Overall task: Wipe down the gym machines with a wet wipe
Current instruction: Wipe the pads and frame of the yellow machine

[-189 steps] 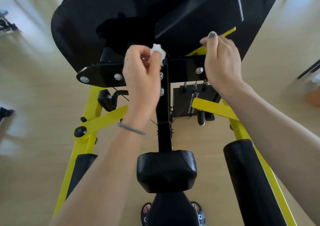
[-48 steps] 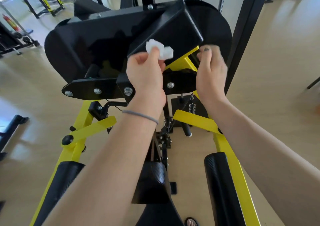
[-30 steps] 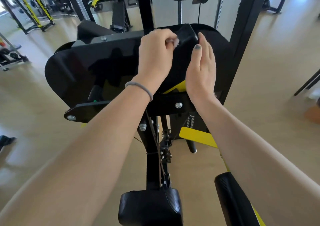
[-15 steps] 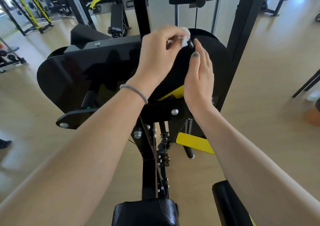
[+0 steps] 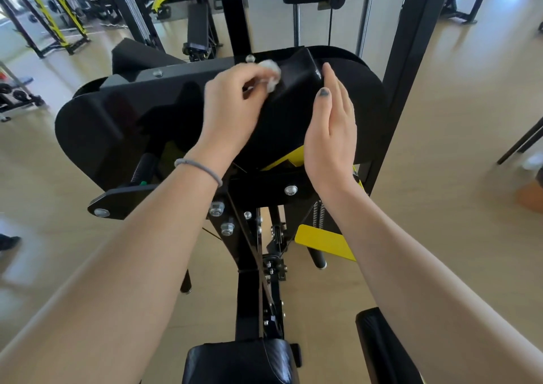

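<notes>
A black and yellow gym machine (image 5: 123, 130) fills the middle of the view. Its angled black pad (image 5: 296, 75) rises at the top centre. My left hand (image 5: 232, 113) pinches a crumpled white wet wipe (image 5: 270, 73) and presses it against the pad's left face. My right hand (image 5: 332, 136) has straight fingers laid flat along the pad's right side. A grey band circles my left wrist.
A black seat pad (image 5: 241, 363) sits at the bottom centre and a black roller pad (image 5: 382, 348) at the lower right. Black uprights (image 5: 411, 60) and a weight-stack cable stand behind. Other racks (image 5: 44, 16) line the back left on the beige floor.
My left hand has slid the wipe leftward and down from the pad's top edge onto its left face. My right hand stays flat against the pad's right side.
</notes>
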Tool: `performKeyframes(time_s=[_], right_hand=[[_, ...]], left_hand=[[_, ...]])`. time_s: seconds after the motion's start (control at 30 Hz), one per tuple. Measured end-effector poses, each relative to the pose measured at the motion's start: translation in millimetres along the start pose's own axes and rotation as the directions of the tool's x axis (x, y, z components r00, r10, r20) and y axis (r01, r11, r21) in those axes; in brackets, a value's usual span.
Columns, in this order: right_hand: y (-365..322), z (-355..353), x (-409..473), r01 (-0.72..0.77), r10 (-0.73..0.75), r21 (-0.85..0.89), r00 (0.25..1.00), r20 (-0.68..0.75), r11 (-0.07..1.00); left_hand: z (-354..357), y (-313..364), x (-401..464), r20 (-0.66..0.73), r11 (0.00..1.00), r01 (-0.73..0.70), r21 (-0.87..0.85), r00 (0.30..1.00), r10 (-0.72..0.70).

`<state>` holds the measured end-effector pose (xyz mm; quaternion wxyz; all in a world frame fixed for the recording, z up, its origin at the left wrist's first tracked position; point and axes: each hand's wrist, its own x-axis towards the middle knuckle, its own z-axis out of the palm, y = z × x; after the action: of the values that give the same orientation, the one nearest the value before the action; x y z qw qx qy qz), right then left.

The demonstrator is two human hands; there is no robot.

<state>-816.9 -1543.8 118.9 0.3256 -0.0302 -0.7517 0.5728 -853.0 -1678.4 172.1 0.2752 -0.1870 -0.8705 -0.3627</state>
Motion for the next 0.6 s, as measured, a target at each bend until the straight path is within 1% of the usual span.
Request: performKeyframes(time_s=[0.07,0.1,0.13,0.17,0.2,0.3,0.33,0.37,0.4,0.47,0.53,0.57,0.6], right_hand=[[-0.2,1.8,0.0,-0.006,0.006,-0.009,1.0,0.0,1.0],[-0.2,2.9,-0.1,-0.008,0.008,-0.018,1.0,0.0,1.0],[-0.4,3.7,-0.3,-0.012,0.012,-0.026,1.0,-0.001,1.0],[-0.7,4.2,-0.2,-0.016,0.016,-0.029,1.0,-0.004,0.999],[-1.1,4.2,-0.6,-0.019,0.019,-0.03,1.0,-0.006,0.999],[-2.1,2.6,-1.1,-0.009,0.01,-0.028,1.0,0.003,1.0],[-2.2,1.5,-1.1,-0.005,0.005,-0.026,1.0,0.012,1.0],[-1.9,0.0,-0.9,-0.003,0.003,-0.024,1.0,0.022,1.0],[-1.7,-1.3,-0.6,-0.003,0.004,-0.022,1.0,0.031,1.0],[-1.4,-2.0,-0.2,-0.005,0.006,-0.02,0.999,0.033,1.0],[-1.9,0.5,-1.4,-0.007,0.008,-0.034,1.0,0.023,0.999],[-2.3,2.0,-1.3,-0.008,0.009,-0.04,1.0,0.017,0.999],[-2.3,3.2,-1.3,-0.009,0.009,-0.045,1.0,0.014,0.999]], left_hand=[[-6.1,-21.9,-13.0,-0.053,0.987,0.155,0.039,0.987,-0.153],[-7.9,-28.7,-18.7,-0.071,0.975,0.217,0.04,0.974,-0.213],[-8.9,-29.6,-23.3,-0.088,0.968,0.246,0.041,0.966,-0.242],[-8.5,-25.4,-26.0,-0.104,0.971,0.236,0.04,0.967,-0.231],[-7.2,-15.6,-27.1,-0.114,0.981,0.19,0.03,0.976,-0.186],[1.2,17.9,-24.7,-0.113,0.999,-0.029,-0.023,0.993,0.026],[3.1,21.8,-25.0,-0.114,0.998,-0.061,-0.02,0.992,0.059],[4.3,17.9,-26.4,-0.127,0.999,-0.052,-0.002,0.991,0.051],[3.0,9.0,-30.0,-0.157,1.0,0.0,0.028,0.988,0.005],[-3.4,-12.4,-40.4,-0.221,0.982,0.176,0.074,0.963,-0.156],[-7.8,-23.3,-46.7,-0.223,0.936,0.32,0.149,0.933,-0.283],[-8.1,-21.9,-46.5,-0.215,0.911,0.358,0.206,0.925,-0.315],[-8.0,-14.8,-45.7,-0.209,0.904,0.359,0.232,0.926,-0.314]])
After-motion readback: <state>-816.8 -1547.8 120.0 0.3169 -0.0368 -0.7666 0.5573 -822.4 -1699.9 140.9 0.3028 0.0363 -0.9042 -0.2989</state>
